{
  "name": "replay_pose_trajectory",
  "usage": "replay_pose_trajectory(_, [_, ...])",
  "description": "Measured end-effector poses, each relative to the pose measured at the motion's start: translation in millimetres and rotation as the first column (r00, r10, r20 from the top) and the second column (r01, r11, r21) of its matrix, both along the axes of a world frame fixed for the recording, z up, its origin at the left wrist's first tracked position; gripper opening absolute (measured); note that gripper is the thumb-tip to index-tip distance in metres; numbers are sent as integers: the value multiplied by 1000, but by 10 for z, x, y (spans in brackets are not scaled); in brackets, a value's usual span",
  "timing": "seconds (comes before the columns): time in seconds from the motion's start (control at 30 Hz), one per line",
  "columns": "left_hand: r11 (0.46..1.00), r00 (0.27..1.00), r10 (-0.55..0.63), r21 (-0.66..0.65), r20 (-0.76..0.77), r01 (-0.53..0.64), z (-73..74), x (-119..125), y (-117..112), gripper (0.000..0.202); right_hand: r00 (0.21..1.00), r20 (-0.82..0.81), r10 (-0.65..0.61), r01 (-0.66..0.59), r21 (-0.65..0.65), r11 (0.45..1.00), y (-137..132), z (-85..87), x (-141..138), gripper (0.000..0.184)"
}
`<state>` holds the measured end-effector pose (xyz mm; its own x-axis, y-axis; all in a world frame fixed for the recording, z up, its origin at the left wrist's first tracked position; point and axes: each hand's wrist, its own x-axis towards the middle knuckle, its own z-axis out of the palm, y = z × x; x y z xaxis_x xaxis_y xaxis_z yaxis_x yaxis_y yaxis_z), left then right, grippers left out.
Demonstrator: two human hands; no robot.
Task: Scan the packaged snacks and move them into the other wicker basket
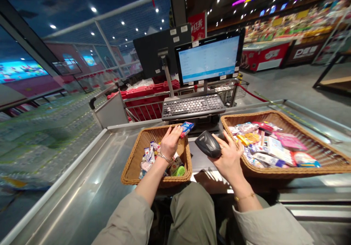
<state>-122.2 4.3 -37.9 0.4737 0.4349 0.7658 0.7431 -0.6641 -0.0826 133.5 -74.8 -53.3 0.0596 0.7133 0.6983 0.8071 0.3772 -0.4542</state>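
My left hand [170,141] is closed on a small blue and red box [187,129], held above the far right corner of the left wicker basket [128,166]. Several small packaged goods [149,153] and a bright green item [179,171] lie in that basket. Between the two baskets, my right hand [229,155] grips a black handheld barcode scanner [207,144], its head pointing left toward the box. To the right of this hand stands the larger wicker basket [333,161], holding a heap of colourful packets [276,146].
A keyboard [193,105] and a lit monitor [208,59] stand behind the baskets. Both baskets rest on a metal counter [109,186] with a raised left edge. Beyond it are a shopping cart [240,90] and, on the left, stacked bottle packs [52,139].
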Motion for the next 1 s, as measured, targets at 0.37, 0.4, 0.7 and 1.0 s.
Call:
replay_pose_trajectory(0.37, [998,996,-13,-61,88,19,-90,78,31,41,999,16,33,-33,-14,999,-38,42,-18,27])
replay_pose_trajectory(0.4, [997,995,-7,-78,96,15,-93,76,32,40,999,19,33,-33,-14,999,-39,47,-20,27])
replay_pose_trajectory(0.7, [995,993,-8,-96,117,19,-115,75,30,39,998,37,48,-48,12,999,-58,77,-37,29])
replay_pose_trajectory(1.0, [996,995,-28,-76,100,36,-120,83,35,39,991,102,84,-87,24,996,-15,2,37,32])
